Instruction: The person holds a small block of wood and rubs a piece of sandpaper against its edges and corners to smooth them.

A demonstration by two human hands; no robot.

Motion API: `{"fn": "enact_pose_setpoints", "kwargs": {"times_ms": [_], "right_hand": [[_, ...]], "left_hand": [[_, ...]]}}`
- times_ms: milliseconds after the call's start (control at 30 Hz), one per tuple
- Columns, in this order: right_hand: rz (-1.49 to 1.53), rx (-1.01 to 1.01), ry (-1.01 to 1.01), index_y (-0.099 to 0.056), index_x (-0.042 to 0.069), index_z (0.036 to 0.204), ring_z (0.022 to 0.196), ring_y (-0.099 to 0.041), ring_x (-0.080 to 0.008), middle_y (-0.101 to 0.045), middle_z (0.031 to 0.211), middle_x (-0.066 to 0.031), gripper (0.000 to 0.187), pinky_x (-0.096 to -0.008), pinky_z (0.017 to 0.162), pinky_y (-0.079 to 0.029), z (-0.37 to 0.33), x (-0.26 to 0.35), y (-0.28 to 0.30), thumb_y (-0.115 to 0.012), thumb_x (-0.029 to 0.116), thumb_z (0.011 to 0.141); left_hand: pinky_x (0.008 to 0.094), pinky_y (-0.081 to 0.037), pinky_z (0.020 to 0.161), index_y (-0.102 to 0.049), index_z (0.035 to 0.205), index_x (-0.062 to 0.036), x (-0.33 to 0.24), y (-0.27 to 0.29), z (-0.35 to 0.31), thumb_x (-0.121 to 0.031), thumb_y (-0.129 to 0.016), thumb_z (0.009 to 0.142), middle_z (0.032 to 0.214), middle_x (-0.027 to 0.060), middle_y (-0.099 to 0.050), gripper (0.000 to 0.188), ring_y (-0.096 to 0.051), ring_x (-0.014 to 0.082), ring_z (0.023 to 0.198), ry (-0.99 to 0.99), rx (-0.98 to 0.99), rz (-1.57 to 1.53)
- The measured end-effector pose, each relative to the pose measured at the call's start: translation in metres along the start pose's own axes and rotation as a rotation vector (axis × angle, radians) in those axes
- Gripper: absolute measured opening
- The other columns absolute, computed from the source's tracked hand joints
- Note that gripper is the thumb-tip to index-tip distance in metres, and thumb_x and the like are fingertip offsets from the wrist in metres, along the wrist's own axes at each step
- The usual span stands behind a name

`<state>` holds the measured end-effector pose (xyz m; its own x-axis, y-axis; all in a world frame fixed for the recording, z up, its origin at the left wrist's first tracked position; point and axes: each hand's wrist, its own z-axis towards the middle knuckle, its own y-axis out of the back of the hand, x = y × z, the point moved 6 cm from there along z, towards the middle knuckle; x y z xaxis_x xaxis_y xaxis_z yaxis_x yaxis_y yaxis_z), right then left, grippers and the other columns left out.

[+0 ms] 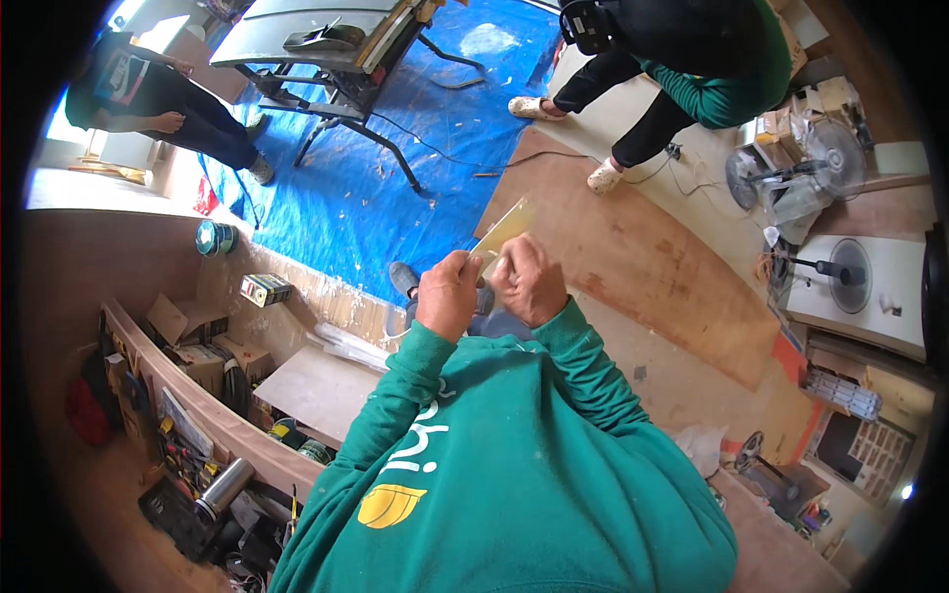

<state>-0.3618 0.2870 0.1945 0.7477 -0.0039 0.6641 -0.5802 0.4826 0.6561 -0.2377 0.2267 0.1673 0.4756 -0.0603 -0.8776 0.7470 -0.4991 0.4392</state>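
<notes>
In front of my chest I hold up a thin, flat, pale yellow piece [504, 229] with a straight edge; its material is hard to tell. My left hand [450, 295] is closed on its lower end, thumb and fingers pinched together. Close beside it, my right hand [529, 282] is curled with the fingertips pressed together at the edge of the piece. Whatever those fingertips pinch is too small and blurred to make out. Both forearms are in green sleeves.
Ahead, a folding workbench [306, 59] carries a hand plane [324, 38] above a blue tarp [346, 217]. One person [163, 109] stands at the left, another [692, 69] at the right. A curved plywood sheet [643, 257] covers the floor. Tools, boxes and cans [216, 238] lie left.
</notes>
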Motion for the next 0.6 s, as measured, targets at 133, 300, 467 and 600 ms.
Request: {"fn": "enact_pose_setpoints", "kwargs": {"times_ms": [133,300,467,600], "right_hand": [[0.335,0.169,0.083,-0.050,0.005,0.083,0.065,-0.053,-0.0363,-0.050,0.075,-0.0155,0.007,-0.0436,0.057,-0.045,-0.008,0.039,0.003,-0.053,0.004,0.077],[0.295,0.106,0.002,-0.050,0.002,0.080,0.062,-0.051,-0.0370,-0.050,0.073,-0.0165,0.009,-0.0419,0.054,-0.042,0.002,0.035,0.018,-0.048,0.008,0.087],[0.213,0.126,-0.191,-0.060,0.003,0.087,0.073,-0.061,-0.0337,-0.060,0.084,-0.0130,0.006,-0.0395,0.061,-0.049,0.003,0.002,0.014,-0.063,0.007,0.083],[0.169,0.102,0.028,-0.066,0.008,0.101,0.079,-0.065,-0.0275,-0.063,0.090,-0.0075,0.020,-0.0365,0.064,-0.053,-0.001,0.021,-0.002,-0.067,0.008,0.081]], "left_hand": [[0.0392,-0.048,0.055,-0.062,0.081,-0.0006,0.014,0.003,0.004,-0.019,-0.055,0.092,0.067,0.0158,-0.065,0.023,-0.064,0.0290,0.058,0.030,0.002,0.181],[0.0240,-0.044,0.039,-0.062,0.089,-0.0019,0.035,0.009,0.000,-0.021,-0.048,0.098,0.071,0.0044,-0.065,0.025,-0.057,0.0087,0.049,0.255,0.172,-0.280],[0.0224,-0.046,0.040,-0.058,0.106,0.0027,0.037,0.007,-0.004,-0.016,-0.048,0.098,0.078,0.0069,-0.066,0.023,-0.058,0.0105,0.050,0.288,0.260,-0.472],[0.0223,-0.045,0.041,-0.058,0.110,0.0025,0.029,0.006,-0.010,-0.016,-0.050,0.097,0.080,0.0070,-0.066,0.024,-0.060,0.0110,0.053,0.210,0.275,-0.469]]}}
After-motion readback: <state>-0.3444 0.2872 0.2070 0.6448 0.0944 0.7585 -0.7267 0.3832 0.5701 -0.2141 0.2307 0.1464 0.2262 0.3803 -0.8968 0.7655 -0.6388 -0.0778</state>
